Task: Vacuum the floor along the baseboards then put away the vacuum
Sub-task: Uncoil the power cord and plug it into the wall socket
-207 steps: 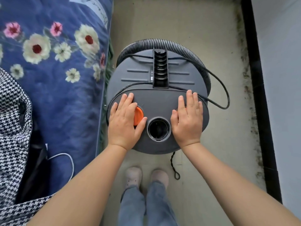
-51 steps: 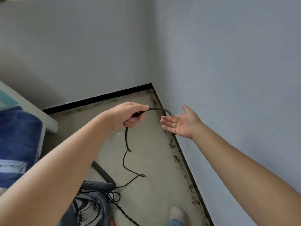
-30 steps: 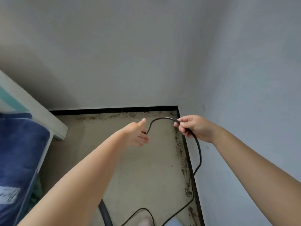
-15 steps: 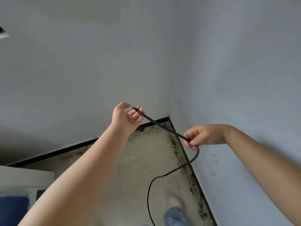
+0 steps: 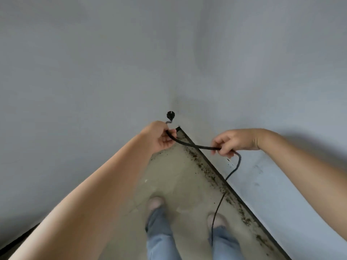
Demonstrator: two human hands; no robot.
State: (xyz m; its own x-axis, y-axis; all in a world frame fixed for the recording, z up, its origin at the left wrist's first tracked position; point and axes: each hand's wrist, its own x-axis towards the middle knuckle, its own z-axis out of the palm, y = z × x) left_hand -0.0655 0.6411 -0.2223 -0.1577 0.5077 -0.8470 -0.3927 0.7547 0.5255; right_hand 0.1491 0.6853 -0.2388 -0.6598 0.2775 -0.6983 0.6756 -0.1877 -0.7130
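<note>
Walls (image 5: 93,62), plain grey, meet at a corner and fill most of the view. Floor (image 5: 174,184) beige and worn below them; black baseboard (image 5: 221,177) along the right-hand wall, with dark specks of dirt lying thick against it. Legs in blue jeans (image 5: 159,239) and pale shoes stand on the floor near that baseboard.

Left hand (image 5: 159,136): fingers curled around the black power cord (image 5: 195,146) close to its end; the plug (image 5: 170,115) sticks up just past the hand, in front of the wall corner. Right hand (image 5: 232,141): fingers and thumb closed on the same cord further along. Cord runs nearly straight between the two hands, slightly slack, well above the floor. Beyond the right hand it loops down, crosses the baseboard line and passes over the right shoe toward the bottom edge of the view.

Vacuum body not in view. No writing or labels readable.
</note>
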